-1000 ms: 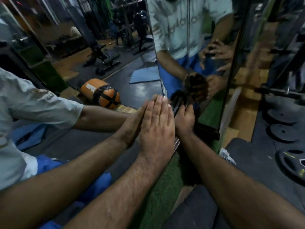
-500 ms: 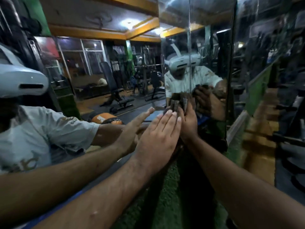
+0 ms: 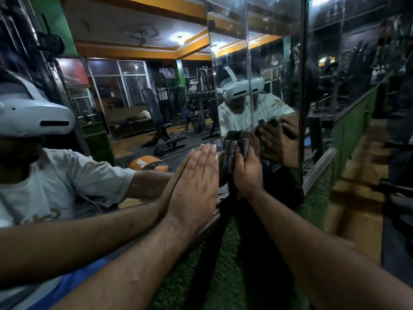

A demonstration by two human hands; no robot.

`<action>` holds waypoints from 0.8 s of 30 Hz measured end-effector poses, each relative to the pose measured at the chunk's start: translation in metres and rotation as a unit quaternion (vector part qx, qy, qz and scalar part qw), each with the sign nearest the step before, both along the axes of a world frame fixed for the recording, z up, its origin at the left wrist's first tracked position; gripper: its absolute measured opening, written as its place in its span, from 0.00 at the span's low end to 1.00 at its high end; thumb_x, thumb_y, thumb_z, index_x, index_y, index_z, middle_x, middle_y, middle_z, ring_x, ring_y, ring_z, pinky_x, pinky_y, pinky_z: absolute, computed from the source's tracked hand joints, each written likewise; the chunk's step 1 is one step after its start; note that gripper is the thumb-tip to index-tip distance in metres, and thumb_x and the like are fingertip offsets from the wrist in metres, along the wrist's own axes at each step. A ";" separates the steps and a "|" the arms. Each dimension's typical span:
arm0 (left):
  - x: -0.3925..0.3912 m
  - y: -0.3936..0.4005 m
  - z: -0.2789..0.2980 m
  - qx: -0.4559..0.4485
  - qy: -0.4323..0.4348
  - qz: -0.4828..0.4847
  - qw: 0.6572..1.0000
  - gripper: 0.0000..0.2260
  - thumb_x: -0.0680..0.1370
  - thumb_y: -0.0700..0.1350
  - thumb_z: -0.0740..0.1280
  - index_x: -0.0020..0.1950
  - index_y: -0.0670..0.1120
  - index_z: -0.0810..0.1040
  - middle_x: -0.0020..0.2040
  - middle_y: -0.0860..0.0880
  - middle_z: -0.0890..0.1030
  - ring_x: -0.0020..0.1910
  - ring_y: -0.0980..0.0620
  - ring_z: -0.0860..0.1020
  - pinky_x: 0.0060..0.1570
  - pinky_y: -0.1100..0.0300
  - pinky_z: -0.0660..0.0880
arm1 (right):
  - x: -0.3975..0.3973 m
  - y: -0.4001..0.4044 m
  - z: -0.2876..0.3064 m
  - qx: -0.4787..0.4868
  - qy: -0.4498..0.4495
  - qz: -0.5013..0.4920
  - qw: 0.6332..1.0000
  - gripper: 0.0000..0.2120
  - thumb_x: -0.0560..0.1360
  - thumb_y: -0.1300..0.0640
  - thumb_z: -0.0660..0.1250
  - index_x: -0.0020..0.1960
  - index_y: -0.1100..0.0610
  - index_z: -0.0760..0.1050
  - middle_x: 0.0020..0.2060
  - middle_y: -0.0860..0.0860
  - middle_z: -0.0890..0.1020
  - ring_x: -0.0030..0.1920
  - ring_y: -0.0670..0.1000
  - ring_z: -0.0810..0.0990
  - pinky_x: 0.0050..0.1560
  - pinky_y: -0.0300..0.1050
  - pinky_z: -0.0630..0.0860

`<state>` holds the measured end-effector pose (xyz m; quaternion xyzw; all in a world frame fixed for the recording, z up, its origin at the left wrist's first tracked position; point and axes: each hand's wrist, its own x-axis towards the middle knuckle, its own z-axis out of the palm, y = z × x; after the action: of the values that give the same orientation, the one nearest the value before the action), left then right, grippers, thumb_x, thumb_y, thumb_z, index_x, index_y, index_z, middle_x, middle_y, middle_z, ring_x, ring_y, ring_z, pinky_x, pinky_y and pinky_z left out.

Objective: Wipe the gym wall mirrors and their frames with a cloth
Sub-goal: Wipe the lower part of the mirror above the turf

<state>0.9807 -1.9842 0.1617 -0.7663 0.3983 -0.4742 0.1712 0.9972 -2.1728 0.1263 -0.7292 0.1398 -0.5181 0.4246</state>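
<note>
Two hands at a mirrored corner, one cloth between them.

The left hand [image 3: 196, 177] lies flat, fingers straight, on the large left wall mirror [image 3: 134, 104]; the right hand [image 3: 248, 168] grips one dark crumpled cloth [image 3: 232, 151] against the narrow mirror panel [image 3: 263, 63] at frame centre. Green artificial turf [image 3: 223, 265] lies below; one dark frame strip [image 3: 302, 108] stands right.

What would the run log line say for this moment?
left hand: flat on mirror | right hand: holds cloth on mirror edge | wiping: underway
</note>
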 end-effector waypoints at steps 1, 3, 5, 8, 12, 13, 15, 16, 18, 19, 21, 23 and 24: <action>0.000 -0.001 0.000 0.000 0.001 0.001 1.000 0.29 0.85 0.47 0.41 0.77 0.27 0.37 0.77 0.26 0.36 0.79 0.30 0.38 0.78 0.40 0.38 | 0.001 0.004 -0.006 0.016 -0.007 0.001 1.000 0.33 0.82 0.38 0.53 0.82 0.53 0.60 0.82 0.49 0.63 0.82 0.51 0.59 0.81 0.54 0.60; 0.001 0.000 0.000 -0.001 -0.003 0.002 1.000 0.29 0.85 0.47 0.43 0.77 0.27 0.39 0.78 0.27 0.37 0.79 0.31 0.39 0.79 0.40 0.38 | -0.003 0.007 -0.022 -0.001 0.010 -0.003 1.000 0.34 0.82 0.39 0.53 0.84 0.55 0.57 0.83 0.49 0.58 0.83 0.48 0.54 0.82 0.50 0.55; 0.001 0.001 0.000 -0.007 -0.015 -0.001 1.000 0.29 0.85 0.47 0.44 0.78 0.28 0.40 0.78 0.27 0.39 0.80 0.31 0.40 0.79 0.40 0.39 | -0.008 0.004 -0.035 -0.036 0.031 0.000 0.999 0.33 0.83 0.43 0.55 0.84 0.56 0.55 0.84 0.49 0.54 0.83 0.45 0.49 0.82 0.44 0.50; 0.002 0.000 -0.002 -0.001 -0.007 0.001 1.000 0.29 0.84 0.46 0.43 0.77 0.27 0.39 0.78 0.26 0.38 0.79 0.30 0.39 0.79 0.39 0.39 | -0.005 0.016 -0.017 0.052 -0.009 0.003 0.999 0.31 0.84 0.47 0.57 0.83 0.58 0.57 0.83 0.53 0.58 0.84 0.50 0.51 0.83 0.50 0.52; 0.001 0.000 -0.002 0.007 -0.012 0.012 1.000 0.29 0.81 0.43 0.39 0.76 0.26 0.37 0.77 0.26 0.36 0.79 0.30 0.38 0.78 0.39 0.39 | -0.003 0.034 -0.003 -0.046 -0.056 0.043 0.996 0.30 0.84 0.49 0.56 0.84 0.53 0.57 0.83 0.48 0.58 0.84 0.47 0.50 0.82 0.42 0.50; 0.001 0.000 -0.002 0.006 -0.012 0.010 1.000 0.29 0.81 0.43 0.38 0.77 0.26 0.38 0.77 0.26 0.36 0.79 0.30 0.38 0.79 0.39 0.39 | -0.004 0.031 -0.015 -0.083 -0.060 0.038 0.994 0.29 0.84 0.49 0.56 0.83 0.51 0.57 0.83 0.48 0.57 0.84 0.47 0.49 0.82 0.43 0.50; 0.003 -0.001 -0.004 0.006 -0.012 0.003 1.000 0.29 0.80 0.42 0.36 0.77 0.27 0.39 0.78 0.26 0.38 0.79 0.30 0.39 0.79 0.39 0.40 | -0.005 0.019 -0.043 -0.085 -0.045 0.010 0.995 0.27 0.83 0.45 0.54 0.82 0.48 0.58 0.83 0.48 0.58 0.83 0.46 0.50 0.83 0.49 0.53; 0.004 0.000 -0.004 0.006 -0.017 0.003 1.000 0.29 0.79 0.42 0.35 0.77 0.27 0.39 0.78 0.26 0.38 0.79 0.30 0.39 0.79 0.40 0.40 | -0.005 0.018 -0.049 -0.055 -0.034 -0.004 0.998 0.29 0.82 0.43 0.54 0.81 0.48 0.59 0.83 0.49 0.59 0.83 0.46 0.51 0.83 0.52 0.54; 0.006 0.001 -0.005 0.006 -0.022 0.002 1.000 0.29 0.80 0.43 0.36 0.78 0.27 0.39 0.78 0.27 0.38 0.79 0.30 0.39 0.79 0.40 0.39 | -0.002 0.025 -0.039 0.038 -0.015 -0.016 0.999 0.32 0.82 0.43 0.55 0.83 0.55 0.59 0.83 0.54 0.60 0.83 0.50 0.54 0.83 0.52 0.54; 0.006 0.002 -0.004 0.007 -0.023 0.001 1.000 0.29 0.80 0.42 0.36 0.78 0.28 0.40 0.78 0.27 0.38 0.79 0.30 0.39 0.79 0.40 0.39 | -0.002 0.031 -0.029 0.071 -0.011 -0.003 0.997 0.31 0.84 0.45 0.56 0.83 0.56 0.59 0.83 0.55 0.60 0.83 0.52 0.54 0.83 0.49 0.52; 0.003 0.001 -0.001 -0.007 -0.014 -0.019 1.000 0.29 0.79 0.40 0.36 0.79 0.29 0.45 0.80 0.28 0.44 0.80 0.32 0.43 0.79 0.41 0.41 | -0.010 0.042 -0.015 0.043 -0.023 0.043 0.998 0.28 0.85 0.51 0.58 0.83 0.54 0.57 0.83 0.52 0.59 0.84 0.51 0.51 0.82 0.45 0.49; -0.003 0.004 0.003 -0.054 0.012 -0.084 0.995 0.28 0.80 0.41 0.43 0.79 0.33 0.58 0.80 0.33 0.58 0.81 0.37 0.54 0.80 0.44 0.49 | -0.020 0.045 -0.023 -0.061 -0.031 0.073 0.995 0.29 0.83 0.52 0.56 0.83 0.48 0.55 0.84 0.48 0.56 0.84 0.48 0.47 0.82 0.43 0.48; -0.006 0.009 0.004 -0.070 0.021 -0.110 0.991 0.27 0.80 0.41 0.47 0.78 0.35 0.63 0.79 0.35 0.63 0.80 0.39 0.59 0.80 0.45 0.54 | -0.022 0.043 -0.035 -0.109 -0.017 0.072 0.991 0.30 0.83 0.51 0.55 0.83 0.46 0.53 0.84 0.47 0.55 0.84 0.48 0.45 0.82 0.43 0.48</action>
<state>0.9749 -1.9754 0.1652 -0.7377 0.4497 -0.5005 0.0549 0.9748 -2.1300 0.0915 -0.7703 0.0218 -0.5109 0.3810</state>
